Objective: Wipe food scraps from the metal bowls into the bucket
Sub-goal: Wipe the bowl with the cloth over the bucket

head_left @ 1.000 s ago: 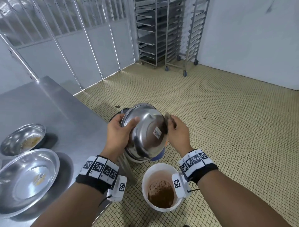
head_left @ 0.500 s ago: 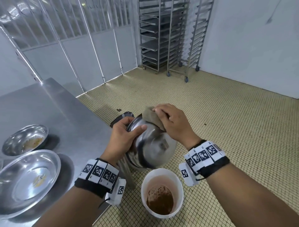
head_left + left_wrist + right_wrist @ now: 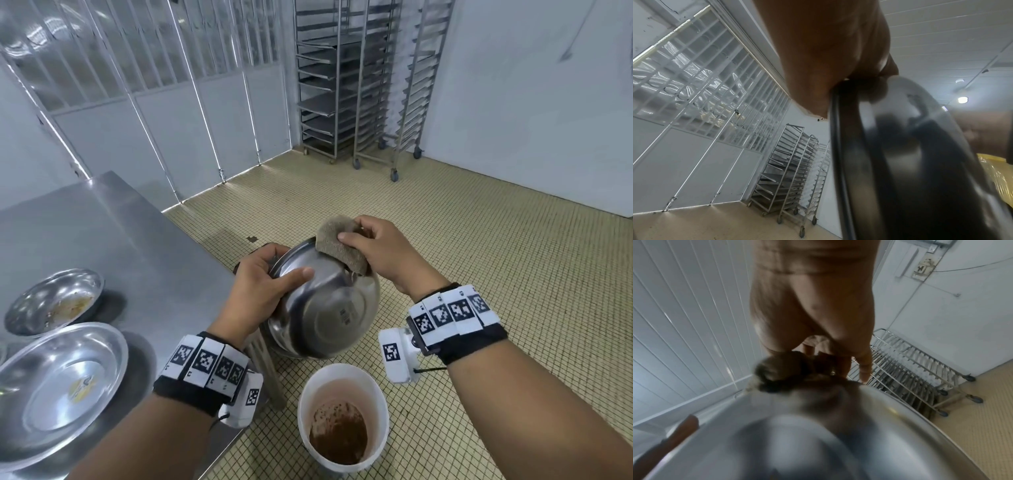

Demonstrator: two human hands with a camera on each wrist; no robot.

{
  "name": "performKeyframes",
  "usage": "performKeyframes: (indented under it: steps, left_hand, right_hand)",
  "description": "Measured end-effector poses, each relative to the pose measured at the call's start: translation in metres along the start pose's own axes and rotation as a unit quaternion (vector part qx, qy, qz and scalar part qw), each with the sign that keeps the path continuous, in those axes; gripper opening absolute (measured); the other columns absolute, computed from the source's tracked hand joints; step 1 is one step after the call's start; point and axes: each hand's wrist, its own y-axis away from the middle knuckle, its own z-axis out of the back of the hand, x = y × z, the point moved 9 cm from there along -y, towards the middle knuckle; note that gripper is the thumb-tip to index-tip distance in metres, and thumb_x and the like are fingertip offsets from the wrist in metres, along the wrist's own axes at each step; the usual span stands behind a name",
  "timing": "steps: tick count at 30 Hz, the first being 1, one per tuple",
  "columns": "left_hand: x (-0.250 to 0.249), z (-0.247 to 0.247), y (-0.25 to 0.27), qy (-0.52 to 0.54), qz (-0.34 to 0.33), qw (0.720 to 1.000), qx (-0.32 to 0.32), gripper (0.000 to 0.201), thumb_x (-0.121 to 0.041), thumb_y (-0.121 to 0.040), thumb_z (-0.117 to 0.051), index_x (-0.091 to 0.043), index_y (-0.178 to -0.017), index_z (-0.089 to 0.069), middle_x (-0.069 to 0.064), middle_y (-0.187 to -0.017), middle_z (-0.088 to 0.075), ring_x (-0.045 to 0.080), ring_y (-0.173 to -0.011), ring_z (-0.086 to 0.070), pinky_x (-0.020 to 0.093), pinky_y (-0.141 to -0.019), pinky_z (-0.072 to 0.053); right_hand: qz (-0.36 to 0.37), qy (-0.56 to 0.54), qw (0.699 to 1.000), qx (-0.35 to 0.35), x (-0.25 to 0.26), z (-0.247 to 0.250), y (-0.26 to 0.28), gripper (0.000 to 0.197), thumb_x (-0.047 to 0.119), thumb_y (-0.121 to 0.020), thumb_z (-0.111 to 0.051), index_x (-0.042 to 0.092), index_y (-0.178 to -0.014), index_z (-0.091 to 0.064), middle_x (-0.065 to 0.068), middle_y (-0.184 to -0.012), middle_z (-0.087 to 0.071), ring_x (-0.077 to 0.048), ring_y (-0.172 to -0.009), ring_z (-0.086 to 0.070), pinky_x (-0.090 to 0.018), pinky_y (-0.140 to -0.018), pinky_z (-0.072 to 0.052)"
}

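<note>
- Floor (image 3: 479,274) of small yellowish tiles.
- White walls (image 3: 531,102).
- Barred white partition (image 3: 137,85) with clear panes above solid panels.
- Two wheeled metal tray racks (image 3: 356,78) in the corner.
- Steel counter (image 3: 85,226) at left.
- Ceiling light (image 3: 962,99) lit.

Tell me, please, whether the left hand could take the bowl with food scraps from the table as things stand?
Probably not yet: the left hand grips the tilted bowl over the bucket. The scrap-filled bowl sits uncovered on the table, so the way looks free once that hand lets go.

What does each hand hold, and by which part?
Left hand grips the metal bowl by its rim; right hand pinches the brown cloth at its upper fold.
</note>
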Motion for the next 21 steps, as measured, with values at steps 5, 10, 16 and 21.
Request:
performKeyframes:
  steps: [5,10,16,21]
  left_hand:
    - [0.000,0.000,-0.005,-0.016,0.004,1.000,0.007,0.035,-0.028,-0.077,-0.081,-0.011,-0.104,-0.066,0.014,-0.087,-0.077,0.033,-0.068,-0.075,0.036,-0.053,-0.061]
    - [-0.004,0.011,-0.014,-0.044,-0.020,0.999,-0.001,0.039,-0.029,-0.079,-0.080,-0.007,-0.107,-0.065,0.013,-0.086,-0.078,0.033,-0.069,-0.076,0.037,-0.053,-0.062]
    - [-0.005,0.005,-0.018,-0.047,-0.022,0.999,0.013,0.037,-0.033,-0.075,-0.082,-0.013,-0.101,-0.067,0.011,-0.088,-0.078,0.032,-0.072,-0.076,0.046,-0.062,-0.063]
    - [-0.006,-0.006,-0.014,-0.047,-0.024,0.998,0.043,0.036,-0.031,-0.073,-0.084,-0.011,-0.099,-0.071,0.007,-0.085,-0.078,0.026,-0.071,-0.076,0.035,-0.061,-0.060]
  right_hand:
    - [0.117,0.018,0.993,-0.002,0.038,0.014,0.006,0.015,0.010,-0.088,-0.076,0.022,-0.098,-0.072,0.008,-0.088,-0.071,-0.006,-0.087,-0.066,-0.030,-0.082,-0.054]
    - [0.153,0.051,0.984,0.079,0.077,0.020,0.015,0.050,-0.011,-0.079,-0.072,0.031,-0.105,-0.068,0.005,-0.108,-0.068,-0.001,-0.085,-0.064,-0.022,-0.076,-0.056]
    - [0.134,0.039,0.988,0.069,0.078,0.020,0.003,0.044,-0.001,-0.082,-0.074,0.034,-0.108,-0.064,0.004,-0.116,-0.064,0.004,-0.079,-0.062,-0.025,-0.076,-0.056]
    - [0.077,0.138,0.987,0.011,0.047,0.018,-0.011,0.035,0.029,-0.085,-0.080,0.031,-0.112,-0.059,0.012,-0.114,-0.061,-0.005,-0.102,-0.059,-0.028,-0.080,-0.052]
